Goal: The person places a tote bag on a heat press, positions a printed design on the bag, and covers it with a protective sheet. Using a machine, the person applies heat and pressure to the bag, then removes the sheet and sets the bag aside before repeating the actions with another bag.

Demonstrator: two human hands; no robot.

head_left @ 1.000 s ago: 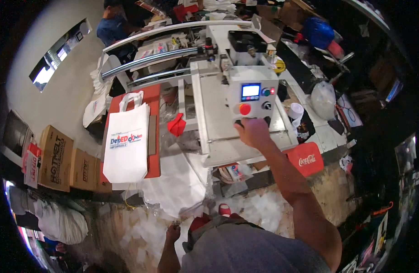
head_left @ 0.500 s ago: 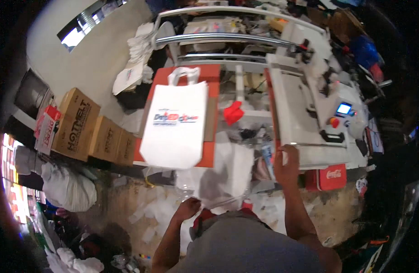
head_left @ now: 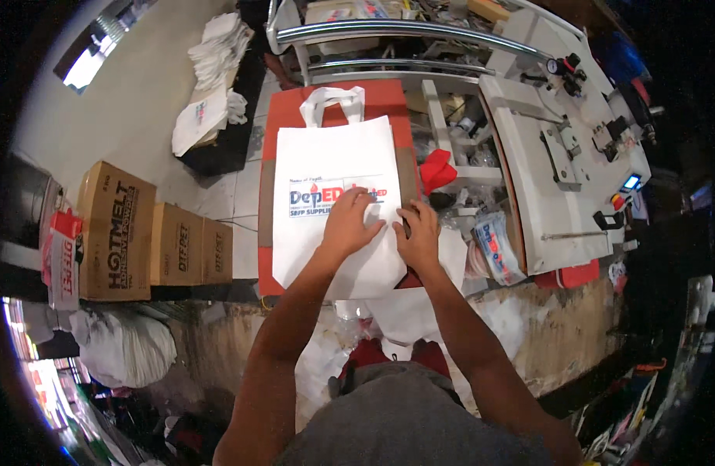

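Head view: both hands' fingers (head_left: 363, 203) lie spread, pressing the white tote bag (head_left: 338, 186).

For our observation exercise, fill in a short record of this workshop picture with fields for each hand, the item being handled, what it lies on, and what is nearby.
left hand: left hand flat on the white tote bag, over its printed design
right hand: right hand at the bag's right edge, fingers bent
item: white tote bag, lying flat, handles pointing away from the person
support: red-orange platen of a press
to the right: white machine bed with a small control panel
to the left: brown cardboard boxes on the floor
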